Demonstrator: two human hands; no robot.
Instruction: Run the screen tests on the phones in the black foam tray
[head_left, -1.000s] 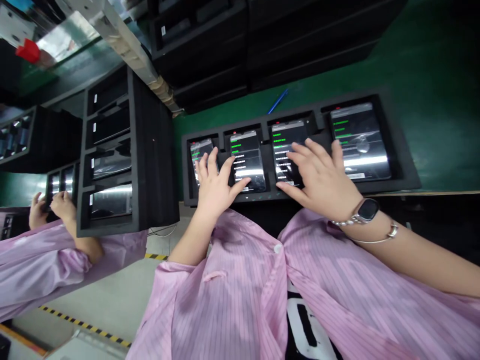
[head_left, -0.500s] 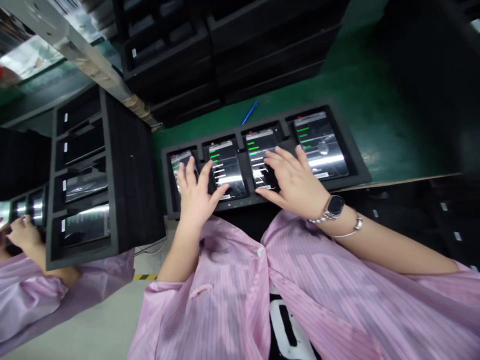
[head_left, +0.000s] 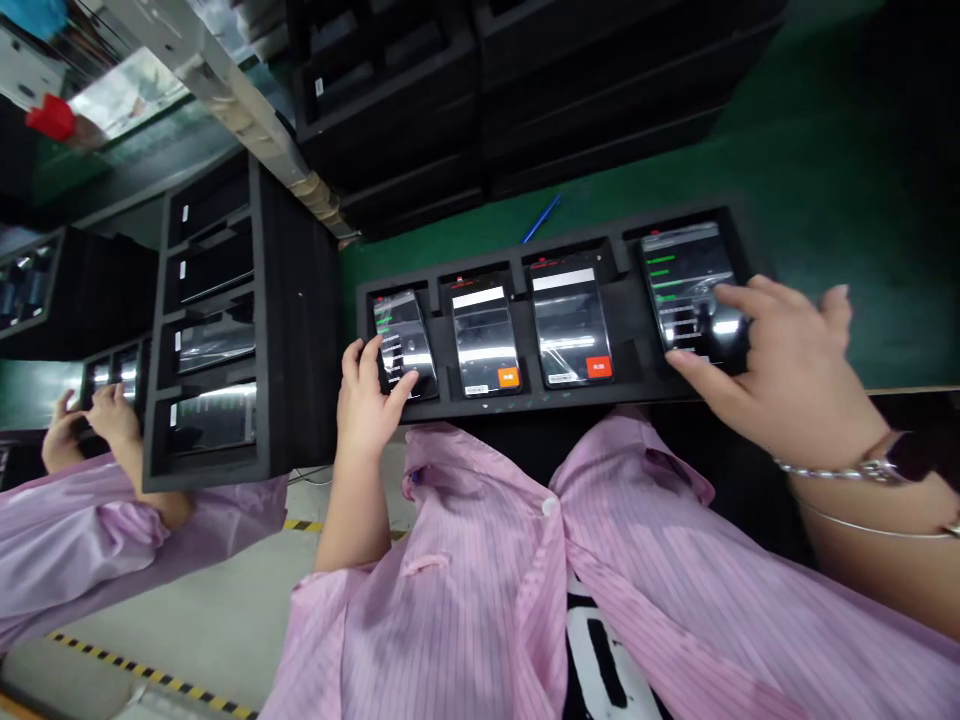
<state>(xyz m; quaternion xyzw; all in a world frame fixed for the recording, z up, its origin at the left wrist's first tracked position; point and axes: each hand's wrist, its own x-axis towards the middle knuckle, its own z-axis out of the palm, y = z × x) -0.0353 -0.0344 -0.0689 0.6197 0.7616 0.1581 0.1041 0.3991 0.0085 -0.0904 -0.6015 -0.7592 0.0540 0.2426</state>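
A black foam tray [head_left: 491, 405] lies across the green bench, with smartphones lying face up in its slots. My left hand [head_left: 367, 400] is at the leftmost smartphone [head_left: 405, 340], fingers apart over its left edge and lower screen. My right hand [head_left: 795, 365] reaches over the rightmost smartphone [head_left: 679, 275], thumb and index finger spread at its screen; whether they touch the glass I cannot tell. Both outer screens show green and white text lines. Between them, the second smartphone [head_left: 484, 335] and third smartphone [head_left: 566, 325] show a white bar and an orange button.
Behind the tray a blue pen [head_left: 541, 219] lies on the green bench [head_left: 814, 240]. Stacked black trays [head_left: 600, 110] stand at the back. On the left, a tall tray stack [head_left: 300, 330] holds more phones. Beyond it a co-worker's hands [head_left: 112, 415] work at another tray.
My right hand has moved right, from the third smartphone to the rightmost one. My left hand has shifted off the second smartphone. The two middle screens changed from text lines to orange buttons.
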